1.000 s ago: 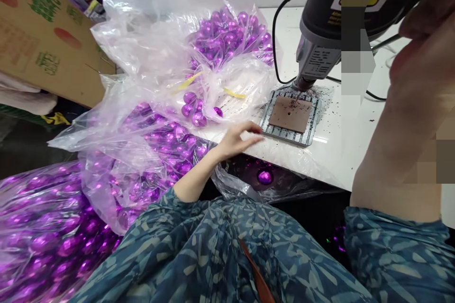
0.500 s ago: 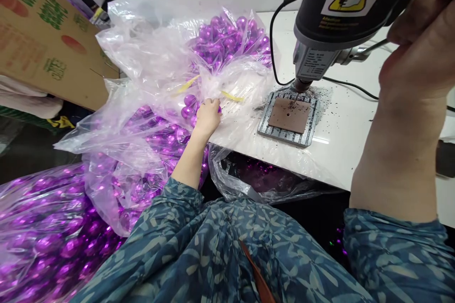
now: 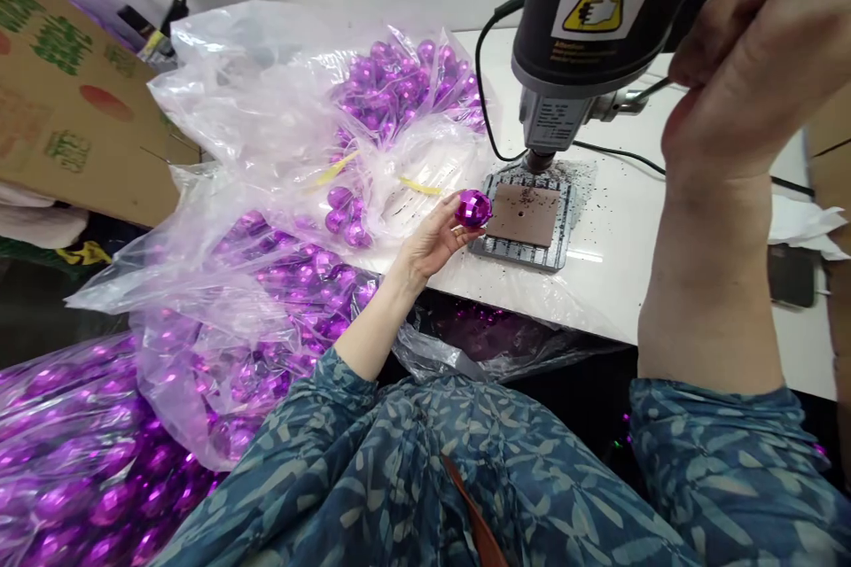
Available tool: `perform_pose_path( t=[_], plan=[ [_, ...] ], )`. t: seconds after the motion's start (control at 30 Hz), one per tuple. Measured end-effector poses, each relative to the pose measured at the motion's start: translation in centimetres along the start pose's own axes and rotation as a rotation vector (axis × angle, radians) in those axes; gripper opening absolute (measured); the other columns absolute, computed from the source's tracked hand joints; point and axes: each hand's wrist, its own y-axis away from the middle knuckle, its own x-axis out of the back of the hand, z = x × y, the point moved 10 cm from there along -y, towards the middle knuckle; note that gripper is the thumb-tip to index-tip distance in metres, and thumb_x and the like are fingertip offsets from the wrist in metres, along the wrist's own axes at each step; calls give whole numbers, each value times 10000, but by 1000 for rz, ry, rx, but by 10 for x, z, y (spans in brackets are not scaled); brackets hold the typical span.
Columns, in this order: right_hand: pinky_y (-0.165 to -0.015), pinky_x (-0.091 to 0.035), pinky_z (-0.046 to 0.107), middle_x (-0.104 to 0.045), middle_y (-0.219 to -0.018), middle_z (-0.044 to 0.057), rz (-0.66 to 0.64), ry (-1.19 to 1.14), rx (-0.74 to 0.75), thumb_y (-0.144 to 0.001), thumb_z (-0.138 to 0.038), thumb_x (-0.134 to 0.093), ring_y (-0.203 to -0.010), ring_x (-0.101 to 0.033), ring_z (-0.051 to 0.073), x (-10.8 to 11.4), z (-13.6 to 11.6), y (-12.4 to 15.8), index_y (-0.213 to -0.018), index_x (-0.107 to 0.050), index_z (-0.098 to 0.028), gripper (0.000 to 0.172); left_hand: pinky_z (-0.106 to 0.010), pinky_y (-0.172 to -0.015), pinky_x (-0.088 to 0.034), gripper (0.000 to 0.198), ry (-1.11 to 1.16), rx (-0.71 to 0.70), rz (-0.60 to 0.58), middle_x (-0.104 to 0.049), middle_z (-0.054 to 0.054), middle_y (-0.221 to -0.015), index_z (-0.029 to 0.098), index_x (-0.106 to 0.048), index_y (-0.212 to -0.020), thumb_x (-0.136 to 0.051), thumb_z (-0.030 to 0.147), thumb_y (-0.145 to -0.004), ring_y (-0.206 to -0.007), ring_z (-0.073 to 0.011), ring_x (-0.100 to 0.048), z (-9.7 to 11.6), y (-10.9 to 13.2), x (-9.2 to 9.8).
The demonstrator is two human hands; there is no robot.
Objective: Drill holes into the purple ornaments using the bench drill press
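Note:
Between the fingers of my left hand (image 3: 435, 239) is a shiny purple mirror ball (image 3: 474, 208), held at the left edge of the drill press base (image 3: 488, 252). A brown square plate (image 3: 532, 226) with a small hole lies on that base, dusted with dark shavings. Above it stands the dark drill press (image 3: 585, 44), bearing a yellow warning sticker. My right hand (image 3: 751, 62) is closed around the end of the press lever (image 3: 651, 92); the grip itself is hidden. Several loose purple balls (image 3: 349, 217) rest on clear plastic left of my left hand.
Clear bags of purple balls (image 3: 412, 84) cover the white table (image 3: 605, 283) at left and back, and another bag (image 3: 80, 452) stands lower left. A plastic-lined opening (image 3: 479, 332) sits below the front edge. A black cable (image 3: 488, 120) hangs beside the press; a cardboard box (image 3: 73, 97) is far left.
My left hand has moved right from the loose balls to the press base, now with a mirror ball in its fingers. My right hand stays on the lever. The view has shifted slightly.

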Motion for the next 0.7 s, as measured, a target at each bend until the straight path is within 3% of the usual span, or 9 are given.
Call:
perform_pose_path(
  t=[0.03,0.1,0.23,0.4,0.5,0.6,0.7],
  plan=[
    [-525,-161,304,-155,-607,-36,155,4,14,-774,-903,-461,-468,-245,21,7,3,0,-712,-159,-313,666,-555,-1075,-720,535,-15,-11,-10,-810,-138,-1348,276,-689,-1396,-809,628,-1012,-1268,-319,-817,-6,-4,-7],
    [-484,-99,338,-117,-562,-55,250,33,18,-740,-922,-469,-417,-175,26,4,12,0,-702,-195,-320,663,-516,-1050,-721,596,-57,-47,-25,-802,-134,-1393,293,-668,-1462,-851,601,-985,-1280,-307,-812,-15,-15,-19],
    [-464,-2,332,-138,-526,-51,249,5,49,-750,-942,-425,-400,-160,-5,-2,19,-1,-688,-165,-267,726,-420,-931,-718,638,-128,-105,11,-819,-129,-1370,259,-676,-1456,-914,541,-935,-1191,-271,-816,-27,-40,-29],
    [-468,-61,302,-28,-536,-63,305,-64,92,-746,-875,-557,-403,-181,-3,7,6,3,-692,-94,-277,758,-404,-930,-699,609,-250,-165,35,-845,-99,-1272,242,-726,-1386,-979,439,-868,-1046,-226,-794,-28,-63,-35],
    [-486,-50,333,-44,-511,-64,255,-33,82,-717,-887,-560,-394,-208,7,4,-2,3,-698,-77,-294,764,-413,-922,-686,657,-332,-189,21,-836,-104,-1240,219,-728,-1409,-994,418,-842,-988,-222,-778,-27,-68,-40],
    [-493,-40,348,31,-533,-67,237,-62,82,-703,-906,-583,-386,-166,18,2,-2,2,-699,-62,-309,793,-439,-917,-679,689,-428,-239,0,-820,-101,-1240,232,-712,-1455,-984,426,-853,-962,-230,-764,-22,-67,-47],
    [-486,-25,342,27,-537,-66,280,-81,95,-698,-925,-575,-391,-127,12,5,2,3,-739,-23,-299,836,-481,-979,-679,669,-525,-325,-21,-787,-110,-1284,242,-707,-1440,-981,405,-851,-1066,-273,-767,-14,-64,-57]
  ],
)
